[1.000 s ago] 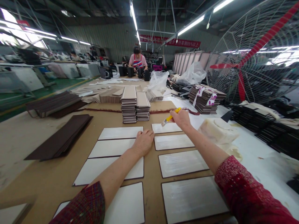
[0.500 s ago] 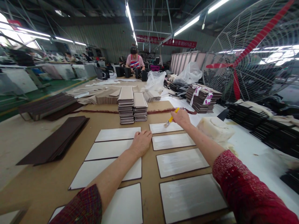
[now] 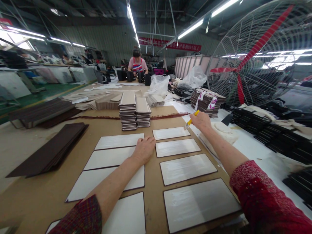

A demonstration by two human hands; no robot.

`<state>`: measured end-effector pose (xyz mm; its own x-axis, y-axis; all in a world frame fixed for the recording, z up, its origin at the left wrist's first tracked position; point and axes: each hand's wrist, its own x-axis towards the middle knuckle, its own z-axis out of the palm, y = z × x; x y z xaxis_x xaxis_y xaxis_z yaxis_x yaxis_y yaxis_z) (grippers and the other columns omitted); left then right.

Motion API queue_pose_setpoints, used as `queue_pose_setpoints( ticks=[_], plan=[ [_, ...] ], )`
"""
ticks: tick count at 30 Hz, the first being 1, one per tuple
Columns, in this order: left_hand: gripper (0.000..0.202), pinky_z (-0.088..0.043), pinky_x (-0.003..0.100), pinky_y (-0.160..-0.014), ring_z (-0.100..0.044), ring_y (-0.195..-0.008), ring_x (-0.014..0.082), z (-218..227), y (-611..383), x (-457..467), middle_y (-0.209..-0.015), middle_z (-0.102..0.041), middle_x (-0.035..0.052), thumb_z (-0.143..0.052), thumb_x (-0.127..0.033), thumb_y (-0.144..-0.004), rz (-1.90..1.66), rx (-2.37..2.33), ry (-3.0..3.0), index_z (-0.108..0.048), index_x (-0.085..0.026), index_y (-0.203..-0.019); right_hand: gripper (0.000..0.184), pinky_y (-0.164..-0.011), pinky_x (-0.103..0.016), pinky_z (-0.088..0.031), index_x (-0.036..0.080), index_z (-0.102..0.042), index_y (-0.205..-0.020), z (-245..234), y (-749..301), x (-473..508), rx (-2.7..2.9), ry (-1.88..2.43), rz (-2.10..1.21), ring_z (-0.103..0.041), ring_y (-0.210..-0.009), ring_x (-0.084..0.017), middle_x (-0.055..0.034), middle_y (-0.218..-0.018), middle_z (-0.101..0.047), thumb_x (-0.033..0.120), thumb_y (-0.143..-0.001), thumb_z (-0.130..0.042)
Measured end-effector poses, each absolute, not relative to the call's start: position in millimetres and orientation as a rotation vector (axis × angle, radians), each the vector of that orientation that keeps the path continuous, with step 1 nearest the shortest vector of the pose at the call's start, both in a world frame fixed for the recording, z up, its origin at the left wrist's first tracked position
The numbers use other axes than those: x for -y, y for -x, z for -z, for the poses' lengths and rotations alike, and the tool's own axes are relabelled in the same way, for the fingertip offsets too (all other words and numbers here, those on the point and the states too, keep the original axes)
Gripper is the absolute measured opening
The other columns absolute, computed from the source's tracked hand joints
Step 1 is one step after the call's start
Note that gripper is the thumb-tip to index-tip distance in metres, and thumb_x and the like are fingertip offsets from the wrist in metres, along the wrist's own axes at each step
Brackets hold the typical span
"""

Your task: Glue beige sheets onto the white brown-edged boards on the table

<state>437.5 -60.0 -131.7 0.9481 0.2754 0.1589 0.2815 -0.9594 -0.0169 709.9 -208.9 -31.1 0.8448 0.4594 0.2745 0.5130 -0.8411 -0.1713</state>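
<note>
In my right hand (image 3: 201,121) is a paintbrush (image 3: 188,124) with a yellow handle. Its bristles touch the right end of the farthest white panel (image 3: 168,133) in the right column, a thin dark-edged rectangle. My left hand (image 3: 145,149) lies palm down with fingers slightly bent, the fingertips at that panel's left end; it holds nothing that I can see. Under my left forearm is a column of similar panels (image 3: 104,159). Nearer me in the right column, more panels, such as the largest one (image 3: 200,204), show glossy wet streaks.
Stacked panels (image 3: 128,112) stand just beyond the columns. Dark brown sheets (image 3: 48,148) lie at left. A whitish block (image 3: 223,131) sits behind my right forearm. Black stacked pieces (image 3: 263,130) and a large caged fan (image 3: 240,70) are at right. A co-worker (image 3: 137,63) works at the far end.
My right hand has drawn the brush rightward along the farthest panel to its right end. My left hand stays at the panel's left end. The whole view has shifted slightly.
</note>
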Motion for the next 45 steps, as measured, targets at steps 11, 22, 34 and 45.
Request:
queue_pose_setpoints(
  ticks=[11,22,34,45],
  plan=[
    [0.049,-0.04,0.045,-0.097,-0.045,-0.13,0.0245,132.1,-438.0,59.6,-0.143,-0.055,0.0066,-0.04,-0.003,-0.088,0.239,0.437,3.051,-0.057,-0.022,-0.129,0.044,-0.072,-0.027,-0.046,0.011,-0.077,-0.092,41.1,-696.8,212.4,0.924,2.72,0.243,-0.07,-0.086,-0.025,-0.0138,-0.083,-0.074,0.045,-0.092,-0.05],
    [0.045,-0.04,0.045,-0.097,-0.047,-0.129,0.0244,134.3,-438.0,58.7,-0.143,-0.055,0.0055,-0.039,-0.005,-0.091,0.255,0.432,3.049,-0.057,-0.022,-0.129,0.039,-0.075,-0.029,-0.047,0.01,-0.076,-0.085,42.1,-696.6,212.5,0.92,2.644,0.204,-0.07,-0.088,-0.028,-0.0144,-0.074,-0.073,0.04,-0.091,-0.051],
    [0.047,-0.04,0.044,-0.098,-0.047,-0.129,0.0237,130.1,-437.0,59.1,-0.143,-0.055,0.0059,-0.042,-0.003,-0.088,0.241,0.443,3.063,-0.056,-0.022,-0.128,0.029,-0.057,-0.019,-0.051,0.016,-0.069,-0.07,61.0,-638.3,167.3,0.897,2.18,-0.185,-0.069,-0.059,-0.016,-0.0044,-0.06,-0.07,0.034,-0.087,-0.056],
    [0.048,-0.037,0.046,-0.101,-0.045,-0.13,0.025,105.1,-422.5,66.6,-0.149,-0.049,0.0086,-0.045,-0.006,-0.088,0.388,0.454,3.057,-0.049,-0.019,-0.134,0.006,-0.055,-0.027,-0.059,0.017,-0.062,-0.078,34.5,-648.3,209.0,0.494,1.85,-0.09,-0.068,-0.053,-0.018,-0.0014,-0.057,-0.066,0.021,-0.083,-0.064]
  ],
)
